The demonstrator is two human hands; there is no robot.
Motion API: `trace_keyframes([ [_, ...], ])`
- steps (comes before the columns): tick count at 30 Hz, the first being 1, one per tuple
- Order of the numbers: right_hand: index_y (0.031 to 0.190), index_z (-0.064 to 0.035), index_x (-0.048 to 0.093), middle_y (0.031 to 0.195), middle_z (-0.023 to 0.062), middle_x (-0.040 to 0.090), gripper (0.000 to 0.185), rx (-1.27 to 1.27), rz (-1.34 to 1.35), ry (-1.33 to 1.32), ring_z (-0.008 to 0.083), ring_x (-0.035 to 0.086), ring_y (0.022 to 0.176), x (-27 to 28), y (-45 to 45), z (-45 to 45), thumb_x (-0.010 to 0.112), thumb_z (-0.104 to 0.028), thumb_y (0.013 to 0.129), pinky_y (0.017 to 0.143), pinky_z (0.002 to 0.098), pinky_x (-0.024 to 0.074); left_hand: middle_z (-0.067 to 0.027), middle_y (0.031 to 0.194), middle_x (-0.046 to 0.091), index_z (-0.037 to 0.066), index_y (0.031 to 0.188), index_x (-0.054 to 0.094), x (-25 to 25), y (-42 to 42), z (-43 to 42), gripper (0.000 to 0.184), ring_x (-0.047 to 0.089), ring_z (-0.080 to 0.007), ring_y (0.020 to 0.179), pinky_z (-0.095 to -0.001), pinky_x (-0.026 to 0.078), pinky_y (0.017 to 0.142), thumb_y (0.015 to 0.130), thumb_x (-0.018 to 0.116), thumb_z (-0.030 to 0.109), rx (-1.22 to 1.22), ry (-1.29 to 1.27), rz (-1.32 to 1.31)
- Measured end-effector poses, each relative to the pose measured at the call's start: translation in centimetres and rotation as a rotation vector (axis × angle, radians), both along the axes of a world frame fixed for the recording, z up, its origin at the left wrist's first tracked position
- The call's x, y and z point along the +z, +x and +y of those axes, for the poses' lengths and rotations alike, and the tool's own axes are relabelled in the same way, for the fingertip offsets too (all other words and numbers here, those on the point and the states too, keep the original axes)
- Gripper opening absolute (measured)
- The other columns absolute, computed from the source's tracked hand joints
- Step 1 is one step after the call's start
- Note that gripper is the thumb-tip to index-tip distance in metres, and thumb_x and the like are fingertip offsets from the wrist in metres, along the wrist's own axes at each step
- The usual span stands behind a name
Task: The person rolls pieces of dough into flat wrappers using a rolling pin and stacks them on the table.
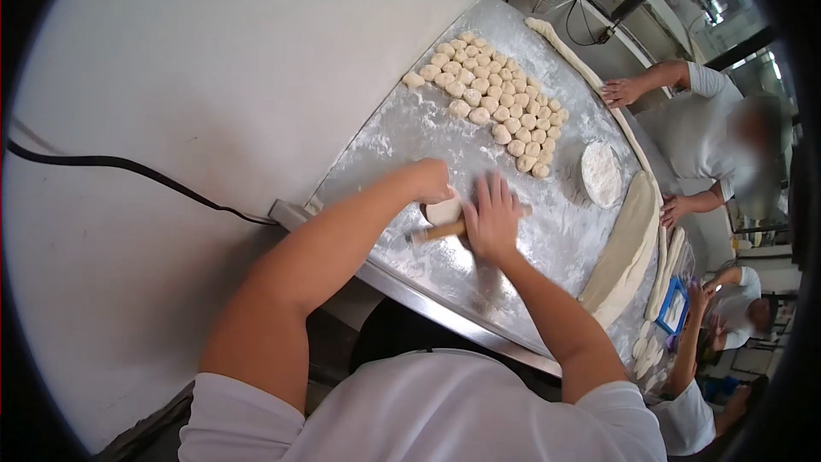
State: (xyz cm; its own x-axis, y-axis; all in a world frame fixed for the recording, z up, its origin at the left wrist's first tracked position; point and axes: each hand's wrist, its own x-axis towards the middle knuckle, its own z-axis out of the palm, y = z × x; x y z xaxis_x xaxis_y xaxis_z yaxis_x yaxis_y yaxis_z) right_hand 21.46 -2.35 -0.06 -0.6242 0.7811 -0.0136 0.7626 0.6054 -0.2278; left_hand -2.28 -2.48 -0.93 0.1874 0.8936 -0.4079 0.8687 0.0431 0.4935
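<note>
Wooden rolling pin (443, 231) | right hand (493, 227): atop it, fingers slightly spread | left hand (430, 180): fingers pinching dough disc (443, 210)

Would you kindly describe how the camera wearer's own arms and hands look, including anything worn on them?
The whitish shirt has plain short sleeves ending above the elbows, so the forearms are bare. The left hand and right hand are ungloved. No watch or bracelet shows; the right hand is somewhat blurred.
</note>
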Motion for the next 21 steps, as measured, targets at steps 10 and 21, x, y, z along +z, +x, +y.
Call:
trace_keyframes([
  [10, 0.168, 0.0003, 0.034, 0.176, 0.0268, 0.028, 0.075, -0.080, -0.001, 0.156, 0.0484, 0.025, 0.163, 0.2, -7.0, 4.5, 0.051, -0.044, 0.110, 0.132, 0.0640, 0.0162, -0.0214, 0.092, 0.080, 0.001, 0.096, 0.084, 3.6, -0.1, -0.3, 0.034, 0.079, -0.0345, 0.080, -0.0470, 0.063, 0.075, 0.092, 0.078, 0.034, 0.033, -0.126, 0.094],
  [21, 0.165, -0.0060, 0.045, 0.176, 0.0253, 0.031, 0.065, 0.114, -0.038, -0.058, 0.0490, 0.027, 0.161, 0.7, 5.1, -4.5, 0.050, -0.041, 0.110, 0.130, 0.0685, 0.0125, -0.0175, 0.074, 0.077, -0.001, 0.087, 0.083, 2.0, -0.2, 0.2, 0.027, 0.078, -0.0286, 0.066, -0.0458, 0.060, 0.058, 0.090, 0.079, 0.025, 0.073, -0.412, -0.051],
])
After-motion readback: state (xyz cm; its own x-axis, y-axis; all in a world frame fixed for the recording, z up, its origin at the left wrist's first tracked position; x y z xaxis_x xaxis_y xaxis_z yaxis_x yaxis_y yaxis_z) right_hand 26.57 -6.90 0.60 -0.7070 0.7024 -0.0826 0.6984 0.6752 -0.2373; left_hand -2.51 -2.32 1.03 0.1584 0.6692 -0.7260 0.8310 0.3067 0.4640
